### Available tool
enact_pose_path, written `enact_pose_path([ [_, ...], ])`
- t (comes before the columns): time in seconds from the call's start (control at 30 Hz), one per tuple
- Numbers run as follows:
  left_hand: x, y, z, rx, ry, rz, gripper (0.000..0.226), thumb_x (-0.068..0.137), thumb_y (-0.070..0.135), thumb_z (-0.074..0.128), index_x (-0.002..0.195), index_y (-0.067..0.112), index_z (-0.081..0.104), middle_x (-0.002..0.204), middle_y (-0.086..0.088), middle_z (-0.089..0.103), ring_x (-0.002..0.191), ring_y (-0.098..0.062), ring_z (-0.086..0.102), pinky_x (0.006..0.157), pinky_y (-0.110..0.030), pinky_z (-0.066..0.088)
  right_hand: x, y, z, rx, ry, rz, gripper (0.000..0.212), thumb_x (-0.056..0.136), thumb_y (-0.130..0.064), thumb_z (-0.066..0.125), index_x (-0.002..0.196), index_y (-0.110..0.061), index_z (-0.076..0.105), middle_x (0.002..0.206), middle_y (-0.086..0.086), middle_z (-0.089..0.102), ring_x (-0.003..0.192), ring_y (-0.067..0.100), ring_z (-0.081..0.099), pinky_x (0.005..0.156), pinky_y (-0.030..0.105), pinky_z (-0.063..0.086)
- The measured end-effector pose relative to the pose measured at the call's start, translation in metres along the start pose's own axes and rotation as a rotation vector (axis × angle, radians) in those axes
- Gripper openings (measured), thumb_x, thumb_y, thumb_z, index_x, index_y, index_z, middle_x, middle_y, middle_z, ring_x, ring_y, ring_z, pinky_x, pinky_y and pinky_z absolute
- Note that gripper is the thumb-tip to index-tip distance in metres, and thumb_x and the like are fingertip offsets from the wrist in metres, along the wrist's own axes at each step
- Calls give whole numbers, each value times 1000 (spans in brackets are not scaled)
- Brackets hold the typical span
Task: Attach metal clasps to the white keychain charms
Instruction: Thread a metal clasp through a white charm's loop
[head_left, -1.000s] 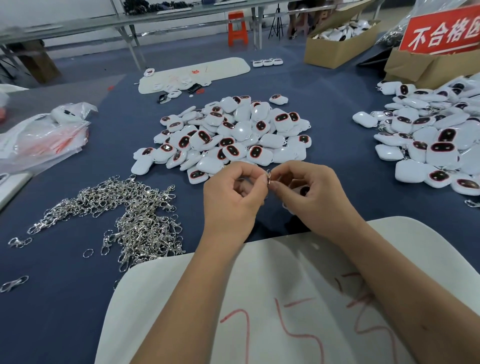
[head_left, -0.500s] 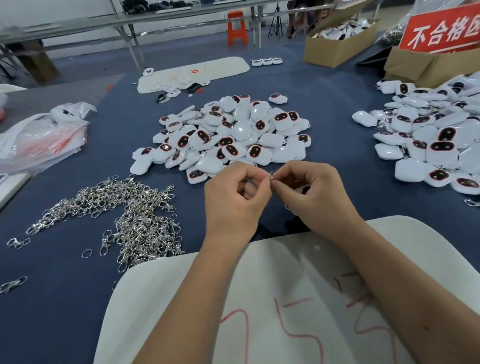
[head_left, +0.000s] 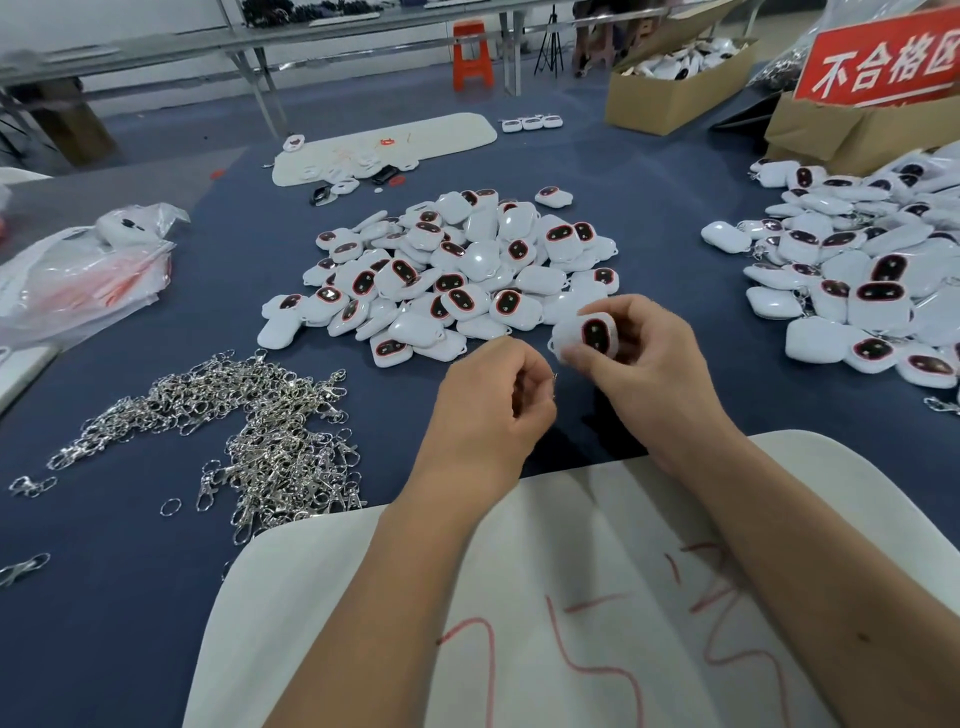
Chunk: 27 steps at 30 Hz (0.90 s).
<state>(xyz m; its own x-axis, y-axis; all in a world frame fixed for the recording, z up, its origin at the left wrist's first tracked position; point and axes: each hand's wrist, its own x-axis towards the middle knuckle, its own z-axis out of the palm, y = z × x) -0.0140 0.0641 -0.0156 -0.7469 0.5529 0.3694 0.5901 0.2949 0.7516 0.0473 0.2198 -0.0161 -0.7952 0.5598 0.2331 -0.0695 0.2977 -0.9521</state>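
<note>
Charm (head_left: 586, 336) held up in right hand (head_left: 641, 364), fingers and thumb pinching it, dark red-rimmed face toward camera, above blue table (head_left: 156, 597). Left hand (head_left: 491, 410) just beside and lower, fingers curled, tips pinched on small clasp (head_left: 554, 378), barely visible. Hands close, not touching. Charm heap (head_left: 452, 275) just beyond hands. Second heap (head_left: 857, 280) at right. Clasp pile (head_left: 249, 436) at left, a few strays near it. White board (head_left: 519, 623) with red marks under forearms. Plastic bag (head_left: 78, 275) far left. Boxes (head_left: 675, 88), red sign (head_left: 878, 62) at back right.
</note>
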Motion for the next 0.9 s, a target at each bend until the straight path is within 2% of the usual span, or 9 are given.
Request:
enact_pose_path([
  [0.07,0,0,0,41,-28,18,16,86,6,66,82,21,63,79,10,63,69,-11,57,61,-25,48,2,0,0,6,-2,4,9,91,-20,79,95,-26,73,81,-8,73,68,0,61,67,17,51],
  [0.13,0,0,0,70,-48,28,14,88,8,65,84,21,63,80,9,63,70,-12,57,64,-33,50,3,2,1,19,-14,27,8,95,-22,73,102,-27,74,74,-14,69,66,2,59,68,24,50],
  [0.2,0,0,1,77,-54,31,13,90,8,64,87,21,64,80,8,62,70,-11,57,66,-37,51,2,3,3,2,-14,30,14,96,-23,71,109,-29,73,75,-17,70,65,2,59,68,24,50],
  [0.27,0,0,1,67,-60,27,12,91,9,64,88,21,64,80,8,63,71,-13,58,67,-40,52,1,3,4,-56,-8,16,10,95,-24,71,104,-28,74,79,-15,72,68,1,63,68,20,52],
  [0.4,-1,2,1,59,-79,24,14,92,9,62,88,22,64,82,7,63,73,-14,60,69,-41,53,0,1,3,-105,12,7,12,93,-19,70,98,-27,77,77,-11,72,66,0,61,64,14,50],
  [0.57,0,2,-1,63,-40,-3,13,92,9,63,86,21,64,80,10,62,73,-10,58,63,-27,48,-3,-2,3,-158,-5,-39,16,92,-15,69,100,-25,78,72,-5,69,59,2,54,58,14,47],
  [0.7,-1,4,-1,61,-95,-12,14,93,8,61,88,21,63,83,8,64,75,-12,59,68,-36,52,-5,-5,2,-154,88,-79,16,93,-15,68,104,-21,78,78,-6,71,66,2,60,65,14,48],
  [0.9,-2,7,-2,53,-108,-18,14,93,8,60,88,20,63,83,8,63,75,-13,59,70,-42,52,-6,-8,3,-172,49,-89,19,92,-12,70,107,-20,79,80,-7,73,69,0,62,68,9,46],
])
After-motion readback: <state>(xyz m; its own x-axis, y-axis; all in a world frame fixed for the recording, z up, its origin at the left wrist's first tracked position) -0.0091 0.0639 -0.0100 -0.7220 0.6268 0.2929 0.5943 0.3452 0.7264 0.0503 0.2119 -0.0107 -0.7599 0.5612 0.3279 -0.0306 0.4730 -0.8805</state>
